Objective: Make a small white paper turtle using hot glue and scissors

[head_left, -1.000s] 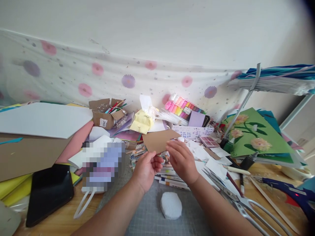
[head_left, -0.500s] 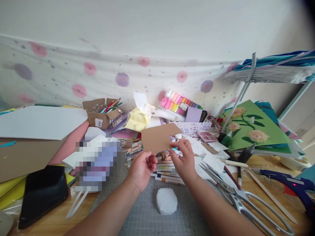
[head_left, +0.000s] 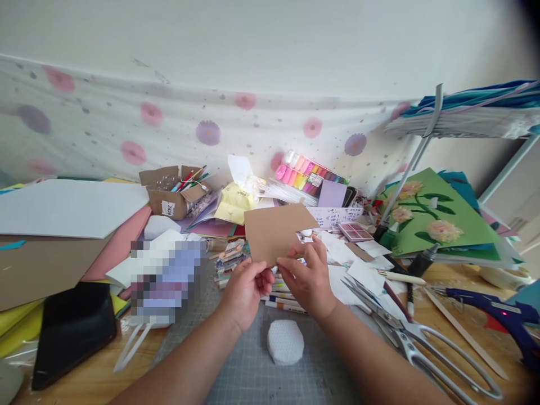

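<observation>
The left hand (head_left: 242, 292) grasps the brown card (head_left: 272, 233) at its near edge, thumb on the face and fingers curled behind. The right hand (head_left: 310, 275) pinches the same edge just to the right, its other fingers bent in front of the card's right part. The card is held up, tilted, over the far end of the grey mat (head_left: 236, 365), above some markers (head_left: 284, 306). A white pad (head_left: 286, 342) lies nearer on the mat. Scissors (head_left: 405, 336) and a glue gun (head_left: 485, 302) lie on the right of the table (head_left: 88, 382).
</observation>
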Tool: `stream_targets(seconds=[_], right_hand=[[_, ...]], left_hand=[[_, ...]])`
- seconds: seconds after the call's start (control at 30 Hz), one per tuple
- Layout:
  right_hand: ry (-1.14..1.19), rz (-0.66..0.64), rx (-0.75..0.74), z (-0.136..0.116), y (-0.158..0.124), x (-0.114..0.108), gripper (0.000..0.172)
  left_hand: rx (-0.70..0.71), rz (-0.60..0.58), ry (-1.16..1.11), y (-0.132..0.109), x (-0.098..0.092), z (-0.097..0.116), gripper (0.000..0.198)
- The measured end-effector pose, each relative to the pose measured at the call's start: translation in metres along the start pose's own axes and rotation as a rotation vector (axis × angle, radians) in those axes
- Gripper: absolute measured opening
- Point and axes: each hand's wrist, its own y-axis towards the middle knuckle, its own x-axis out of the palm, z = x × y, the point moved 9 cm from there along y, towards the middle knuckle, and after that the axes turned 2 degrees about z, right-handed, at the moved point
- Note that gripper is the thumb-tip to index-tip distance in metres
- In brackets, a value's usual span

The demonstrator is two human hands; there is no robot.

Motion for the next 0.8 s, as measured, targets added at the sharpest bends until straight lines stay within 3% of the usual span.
stream_targets(seconds=[0.43, 0.6, 0.67, 0.8], right_hand=[[-0.032, -0.001, -0.031, -0.011, 0.004, -0.002, 0.018], [0.271, -0.03, 0.046, -0.016, 0.011, -0.013, 0.013], [0.52, -0.165, 0.15, -0.023, 0.01, -0.021, 0.011], [1.029, -0.819, 0.317, -0.065, -0.032, -0.028, 0.038]], left_hand=[[0.157, -0.009, 0.096, -0.002, 0.002, 0.014, 0.02], [0.197, 0.021, 0.115, -0.001, -0.002, 0.024, 0.021], [0.201, 0.028, 0.123, -0.002, -0.002, 0.025, 0.022], [0.206, -0.009, 0.143, -0.005, 0.003, 0.025, 0.023]])
